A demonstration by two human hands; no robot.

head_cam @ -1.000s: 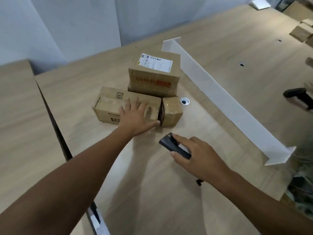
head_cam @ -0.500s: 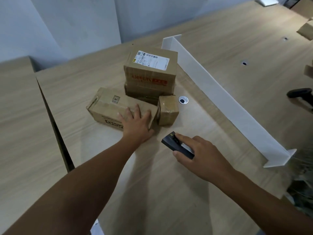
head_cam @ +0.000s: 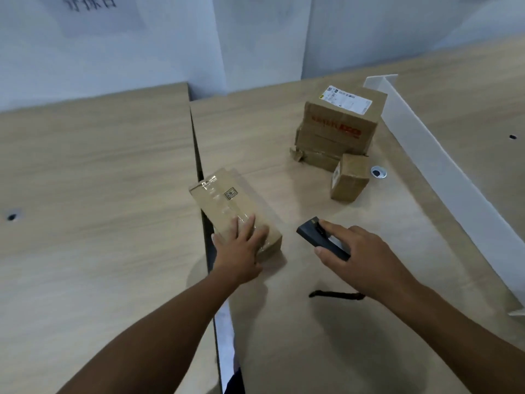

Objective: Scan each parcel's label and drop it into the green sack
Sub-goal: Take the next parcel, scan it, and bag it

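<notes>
A left table [head_cam: 85, 194] fills the left side, with a small hole [head_cam: 12, 216] near its left edge. On the wall behind it hangs a paper sign [head_cam: 93, 7], its print too blurred to read. A narrow gap parts this table from the right table [head_cam: 298, 336].

A long box [head_cam: 227, 206], taped and bearing a small sticker [head_cam: 230, 193], lies at the right table's left edge, its left side over the gap. The left hand [head_cam: 241, 251] rests flat on the box's near end, fingers straight, thumb spread to the left, gripping nothing.

Just right of it, the right hand [head_cam: 360, 257] grips a dark scanner [head_cam: 321, 240], forefinger along the top and thumb on the near side. A black strap [head_cam: 335, 294] lies on the table near the wrist.

Farther off stands a big box [head_cam: 338, 123] with a white label [head_cam: 348, 99] on top, resting on a crushed box [head_cam: 315, 157]. A small box [head_cam: 350, 180] stands just near of this stack, beside a round grommet [head_cam: 378, 172]. A white divider [head_cam: 454, 172] runs from far to near along the right.
</notes>
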